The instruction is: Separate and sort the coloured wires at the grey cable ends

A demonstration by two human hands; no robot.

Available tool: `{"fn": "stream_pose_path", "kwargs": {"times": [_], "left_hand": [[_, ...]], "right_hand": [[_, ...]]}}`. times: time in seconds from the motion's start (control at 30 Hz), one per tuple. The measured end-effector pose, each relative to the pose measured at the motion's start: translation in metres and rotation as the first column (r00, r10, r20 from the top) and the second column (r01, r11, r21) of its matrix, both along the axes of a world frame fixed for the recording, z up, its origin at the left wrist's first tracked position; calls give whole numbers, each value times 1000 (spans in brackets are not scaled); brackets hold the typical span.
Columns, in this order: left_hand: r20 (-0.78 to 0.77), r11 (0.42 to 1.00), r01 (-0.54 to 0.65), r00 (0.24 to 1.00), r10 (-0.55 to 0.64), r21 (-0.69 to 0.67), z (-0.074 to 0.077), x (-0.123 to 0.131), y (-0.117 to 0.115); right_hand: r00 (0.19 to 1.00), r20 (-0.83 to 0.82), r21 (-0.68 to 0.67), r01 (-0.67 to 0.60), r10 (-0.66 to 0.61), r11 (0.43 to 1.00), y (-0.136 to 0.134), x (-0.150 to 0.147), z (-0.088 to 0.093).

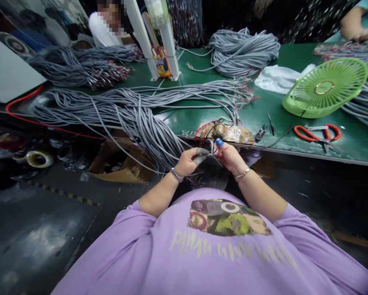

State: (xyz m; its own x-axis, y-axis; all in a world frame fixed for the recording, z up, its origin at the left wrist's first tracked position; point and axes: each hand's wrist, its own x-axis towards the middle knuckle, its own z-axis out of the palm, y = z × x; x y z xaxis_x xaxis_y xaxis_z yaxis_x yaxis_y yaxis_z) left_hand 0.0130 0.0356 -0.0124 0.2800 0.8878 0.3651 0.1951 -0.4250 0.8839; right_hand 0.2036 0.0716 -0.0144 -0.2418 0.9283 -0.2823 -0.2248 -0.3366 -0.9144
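Observation:
My left hand (190, 161), with grey coverings on some fingers, is closed around the end of a grey cable from the long bundle (141, 119) on the bench. Close beside it, my right hand (229, 157) pinches the thin coloured wires (215, 150) fanning out of that cable end. A blue covering sits on one of its fingertips. Both hands are just in front of the bench edge, below a taped wooden block (229, 132) with wires on it. How many wires each hand grips is too small to tell.
On the green bench (263, 106) lie red-handled pliers (317, 135), a small dark cutter (260, 133), a green fan (325, 87) and a coiled cable bundle (245, 51). A cardboard box (122, 162) stands on the floor. Another person's hands (360, 32) work at the far right.

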Motion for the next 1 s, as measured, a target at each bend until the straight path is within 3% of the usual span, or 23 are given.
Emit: {"fn": "stream_pose_path", "kwargs": {"times": [0.23,0.6,0.77,1.0], "left_hand": [[-22,999,37,999,-37,-16,-5,1,1],[-174,992,123,976,-128,-35,-6,5,6],[-67,969,206,974,-217,-139,2,-2,7],[35,884,350,933,-357,-309,17,-18,1]], "right_hand": [[981,-164,-160,80,-106,984,1,-2,2],[947,-316,-66,47,-66,997,-1,-8,-2],[951,-302,-122,33,-69,992,-5,-6,-6],[950,-262,-287,92,-170,954,-9,3,-10]]}}
